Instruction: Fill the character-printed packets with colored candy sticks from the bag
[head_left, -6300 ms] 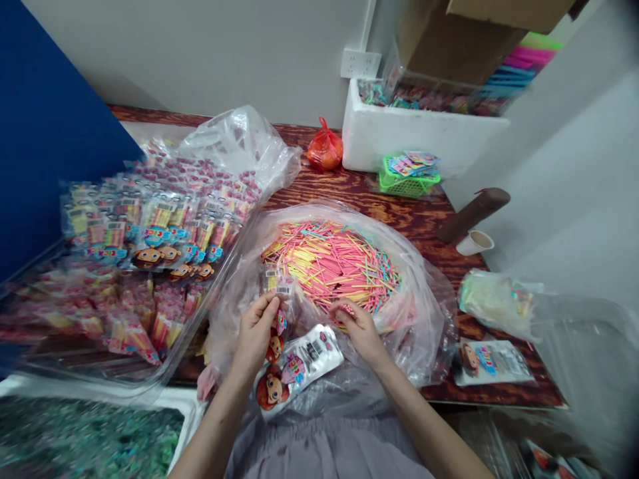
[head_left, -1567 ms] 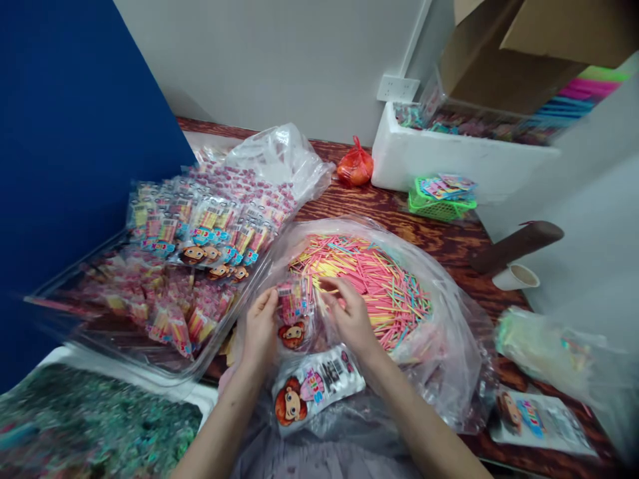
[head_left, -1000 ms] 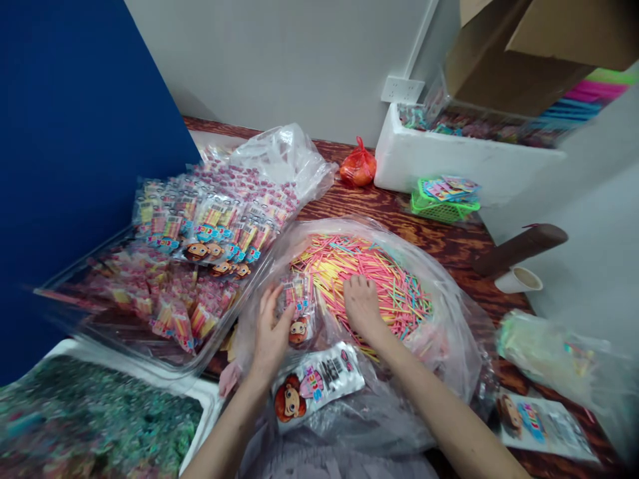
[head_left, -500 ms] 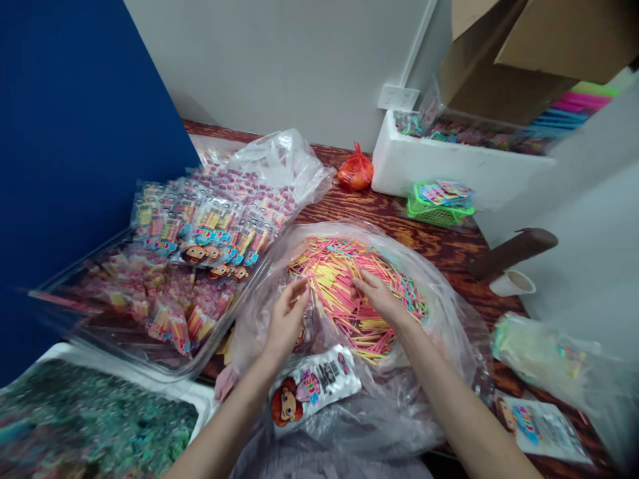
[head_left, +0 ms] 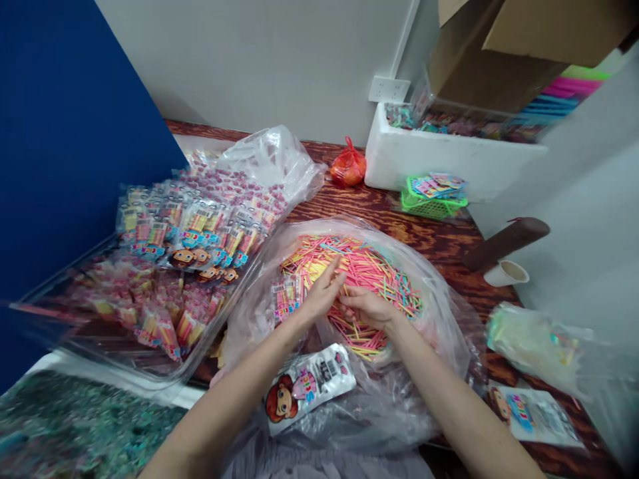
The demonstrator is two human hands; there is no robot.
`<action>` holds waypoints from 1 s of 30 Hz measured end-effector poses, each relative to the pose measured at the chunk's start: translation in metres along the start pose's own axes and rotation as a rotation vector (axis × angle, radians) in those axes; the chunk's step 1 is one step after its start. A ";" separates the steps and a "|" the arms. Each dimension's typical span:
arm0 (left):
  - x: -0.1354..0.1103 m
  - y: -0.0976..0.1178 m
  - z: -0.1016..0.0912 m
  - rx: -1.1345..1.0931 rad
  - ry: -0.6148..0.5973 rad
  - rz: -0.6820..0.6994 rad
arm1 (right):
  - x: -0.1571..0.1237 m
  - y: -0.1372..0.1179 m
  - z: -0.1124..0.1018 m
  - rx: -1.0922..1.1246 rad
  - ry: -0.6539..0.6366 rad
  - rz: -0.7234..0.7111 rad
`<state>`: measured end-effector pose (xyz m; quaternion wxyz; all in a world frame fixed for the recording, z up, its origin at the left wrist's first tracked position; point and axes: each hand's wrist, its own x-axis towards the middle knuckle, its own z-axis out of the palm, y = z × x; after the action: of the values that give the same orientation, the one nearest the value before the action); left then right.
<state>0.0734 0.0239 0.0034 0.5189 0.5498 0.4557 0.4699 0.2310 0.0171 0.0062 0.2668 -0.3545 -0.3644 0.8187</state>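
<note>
A heap of thin pink, yellow and blue sticks (head_left: 369,266) fills a wide-open clear plastic bag (head_left: 439,319) in front of me. Over the heap my two hands meet. My left hand (head_left: 324,293) has its fingers stretched out, pointing up and away. Close against it, my right hand (head_left: 368,309) curls its fingers in a pinch; a bit of yellow stick shows there, mostly hidden. A small filled packet (head_left: 288,297) lies just left of the heap. Nearer me, on the bag, rests a silver pouch (head_left: 312,386) printed with a cartoon face.
To the left stands a clear tray (head_left: 200,362) piled with filled packets (head_left: 200,229). A white foam box (head_left: 439,156), green basket (head_left: 434,203) and red bag (head_left: 348,165) sit at the back. At right are a paper cup (head_left: 506,273) and another pouch (head_left: 536,419).
My left hand has moved right and up over the sticks, uncovering the small packet. My right hand has drawn slightly down toward it, so the two now meet. The view has shifted slightly.
</note>
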 end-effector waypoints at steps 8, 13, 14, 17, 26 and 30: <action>-0.037 0.005 0.013 -0.065 -0.113 -0.286 | 0.011 -0.013 0.027 0.210 0.310 -0.398; -0.047 0.009 0.015 -0.038 -0.146 -0.330 | 0.015 -0.009 0.029 0.340 0.449 -0.557; -0.047 0.010 0.012 -0.022 -0.144 -0.327 | 0.013 -0.007 0.025 0.359 0.487 -0.576; -0.046 0.009 0.006 0.067 -0.122 -0.320 | 0.008 0.006 0.019 0.374 0.538 -0.521; -0.048 0.019 -0.003 0.535 -0.102 -0.212 | 0.009 0.050 0.057 0.296 0.435 -0.355; -0.051 0.040 -0.019 0.720 -0.107 -0.168 | 0.009 0.045 0.049 0.196 0.503 -0.432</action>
<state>0.0479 -0.0252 0.0412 0.3521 0.6816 0.6076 0.2057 0.1797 -0.0235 -0.0087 0.5484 -0.4324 -0.2736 0.6614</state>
